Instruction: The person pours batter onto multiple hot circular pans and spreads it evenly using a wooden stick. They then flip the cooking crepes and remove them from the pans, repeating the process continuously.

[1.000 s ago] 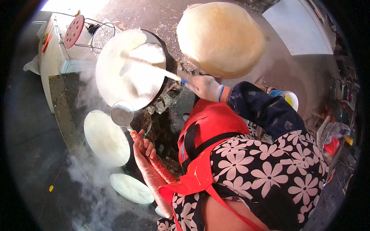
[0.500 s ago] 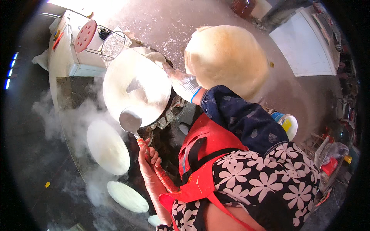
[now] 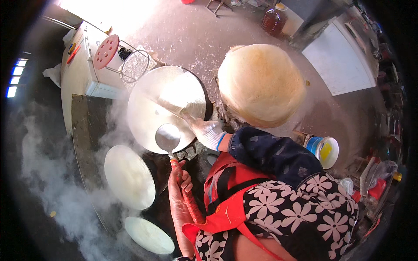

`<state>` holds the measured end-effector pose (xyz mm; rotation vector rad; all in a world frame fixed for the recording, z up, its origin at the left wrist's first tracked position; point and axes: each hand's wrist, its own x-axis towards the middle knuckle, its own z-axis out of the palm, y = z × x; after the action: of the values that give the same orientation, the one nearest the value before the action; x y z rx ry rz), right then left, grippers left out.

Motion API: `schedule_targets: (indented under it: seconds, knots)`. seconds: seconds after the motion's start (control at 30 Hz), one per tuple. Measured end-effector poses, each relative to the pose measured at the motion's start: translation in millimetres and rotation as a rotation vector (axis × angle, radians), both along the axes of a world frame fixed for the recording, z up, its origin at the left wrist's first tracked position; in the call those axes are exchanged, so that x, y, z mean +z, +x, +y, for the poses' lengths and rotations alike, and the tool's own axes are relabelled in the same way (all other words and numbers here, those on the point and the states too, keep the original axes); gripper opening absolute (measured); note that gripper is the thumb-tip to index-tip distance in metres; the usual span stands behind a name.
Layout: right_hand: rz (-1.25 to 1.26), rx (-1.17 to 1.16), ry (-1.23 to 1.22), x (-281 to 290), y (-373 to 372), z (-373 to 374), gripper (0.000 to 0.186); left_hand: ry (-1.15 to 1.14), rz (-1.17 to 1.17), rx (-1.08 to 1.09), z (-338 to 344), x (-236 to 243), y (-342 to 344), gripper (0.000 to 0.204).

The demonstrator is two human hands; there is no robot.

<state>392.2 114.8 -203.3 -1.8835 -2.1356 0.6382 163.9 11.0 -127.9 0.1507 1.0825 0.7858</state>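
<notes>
Head view, looking down on a steaming cooking station. The right hand (image 3: 208, 132), in a white knitted glove with a blue cuff, reaches over the near rim of the large round dark griddle (image 3: 208, 108). Its fingers are pinched on the edge of the thin white round crepe sheet (image 3: 150, 113) that covers most of the griddle; a fold of the sheet rises from the pan surface to the fingertips, while the rest lies flat on the griddle, ahead and to the left of the hand.

The left hand (image 3: 182, 182), bare, is clenched around the orange-red handle of the round metal ladle (image 3: 168, 138). The ladle's bowl sits above the near edge of the griddle, just left of the gloved fingers; whether it touches the sheet cannot be told through the steam.

To the left and nearer the person, two further round white batter sheets (image 3: 129, 176) (image 3: 149, 235) lie on their own pans, well apart from both hands. To the right of the griddle stands a tall stack of pale golden cooked flatbreads (image 3: 261, 82), near the right forearm. A small white-and-blue plastic tub with yellow contents (image 3: 324, 150) stands beside the right elbow. Beyond the griddle, a red perforated round lid (image 3: 106, 51) rests on a white cabinet (image 3: 80, 74).
</notes>
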Motion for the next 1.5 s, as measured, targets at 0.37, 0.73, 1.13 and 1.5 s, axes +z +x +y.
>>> schedule_targets:
  seconds: [0.37, 0.73, 1.13, 1.5]
  knots:
    - [0.061, -0.238, -0.021, -8.8, 4.4, -35.5, 0.077, -0.02, -0.054, -0.063, -12.1, -9.9, -45.3, 0.042]
    - [0.103, -0.418, 0.184, -17.7, -16.6, -102.9, 0.065, 0.036, -0.004, -0.057, 12.0, -21.4, -46.8, 0.041]
    - [0.008, -0.096, 0.051, -14.2, -28.3, -54.7, 0.065, 0.212, 0.236, 0.188, 100.0, -18.1, -46.4, 0.03]
    - [0.334, 0.139, 0.065, 15.8, 42.3, -105.3, 0.062, -0.044, 0.065, 0.198, 15.7, -6.5, -30.1, 0.02]
